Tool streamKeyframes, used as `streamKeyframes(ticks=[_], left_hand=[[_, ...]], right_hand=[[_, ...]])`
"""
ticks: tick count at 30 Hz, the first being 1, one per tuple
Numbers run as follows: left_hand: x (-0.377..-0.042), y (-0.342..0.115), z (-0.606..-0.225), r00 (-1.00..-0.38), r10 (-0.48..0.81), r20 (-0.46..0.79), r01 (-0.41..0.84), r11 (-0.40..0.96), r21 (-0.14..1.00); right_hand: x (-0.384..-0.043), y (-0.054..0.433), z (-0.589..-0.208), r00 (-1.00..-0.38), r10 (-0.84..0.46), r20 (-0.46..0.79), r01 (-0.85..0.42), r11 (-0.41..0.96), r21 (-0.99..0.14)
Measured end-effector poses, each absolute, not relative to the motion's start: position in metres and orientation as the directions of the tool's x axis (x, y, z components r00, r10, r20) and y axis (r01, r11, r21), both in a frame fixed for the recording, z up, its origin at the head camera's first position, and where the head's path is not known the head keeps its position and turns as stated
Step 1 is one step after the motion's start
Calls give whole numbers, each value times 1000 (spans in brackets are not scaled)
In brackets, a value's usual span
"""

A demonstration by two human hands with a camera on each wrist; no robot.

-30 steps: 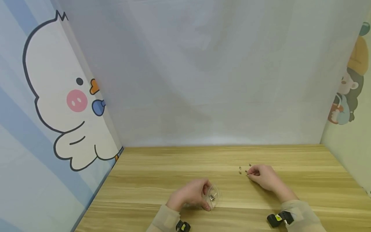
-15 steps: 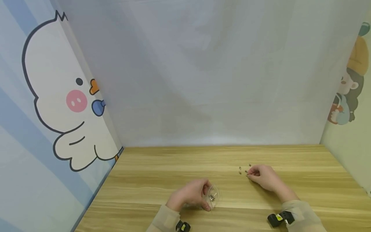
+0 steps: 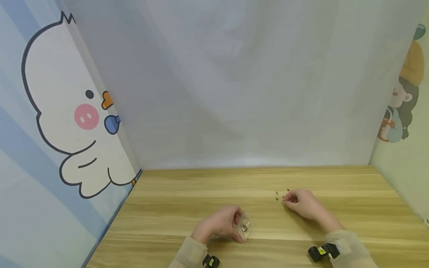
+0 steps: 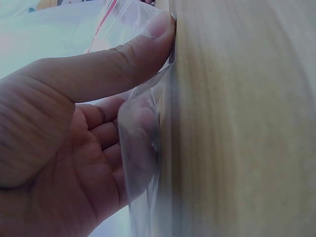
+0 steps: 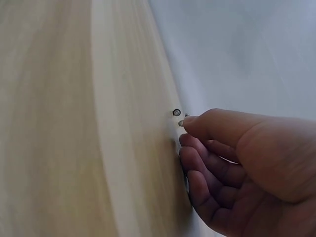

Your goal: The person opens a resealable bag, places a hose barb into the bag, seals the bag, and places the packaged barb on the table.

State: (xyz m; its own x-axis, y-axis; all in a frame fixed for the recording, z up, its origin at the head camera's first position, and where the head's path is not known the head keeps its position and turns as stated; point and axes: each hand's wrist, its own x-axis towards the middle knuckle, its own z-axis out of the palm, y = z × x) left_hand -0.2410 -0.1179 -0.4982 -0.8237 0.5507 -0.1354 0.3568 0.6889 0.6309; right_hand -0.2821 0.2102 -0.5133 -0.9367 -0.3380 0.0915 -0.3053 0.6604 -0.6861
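"What is being held?"

"A clear bag (image 3: 250, 224) of metal bits (image 3: 245, 228) is being pinched by the left hand (image 3: 219, 223)."

"And the right hand (image 3: 304, 203)?"

"It is being held curled beside loose metal pieces (image 3: 276, 198) on the table (image 3: 167, 204); whether one is being gripped cannot be told. A yellow label (image 3: 321, 251), too small to read, is being worn."

The head camera looked forward and down from above, taking in backdrop (image 3: 234, 93) and table (image 3: 161, 193) widely. The left wrist camera looked close across the left hand (image 4: 74, 128), table upright at right, sharing hand and bag (image 4: 138, 153) with the head view. The right wrist camera, also close, had the table at left and likewise shared the right hand (image 5: 242, 168) and metal bits (image 5: 177, 112).
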Motion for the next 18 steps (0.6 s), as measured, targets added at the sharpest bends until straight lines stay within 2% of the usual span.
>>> streamKeyframes(ticks=[18], left_hand=[[-240, -118, -497, -820, 556, -135, 362, 688, 629]], right_hand=[[-272, 189, -506, -874, -476, 98, -393, 575, -717]])
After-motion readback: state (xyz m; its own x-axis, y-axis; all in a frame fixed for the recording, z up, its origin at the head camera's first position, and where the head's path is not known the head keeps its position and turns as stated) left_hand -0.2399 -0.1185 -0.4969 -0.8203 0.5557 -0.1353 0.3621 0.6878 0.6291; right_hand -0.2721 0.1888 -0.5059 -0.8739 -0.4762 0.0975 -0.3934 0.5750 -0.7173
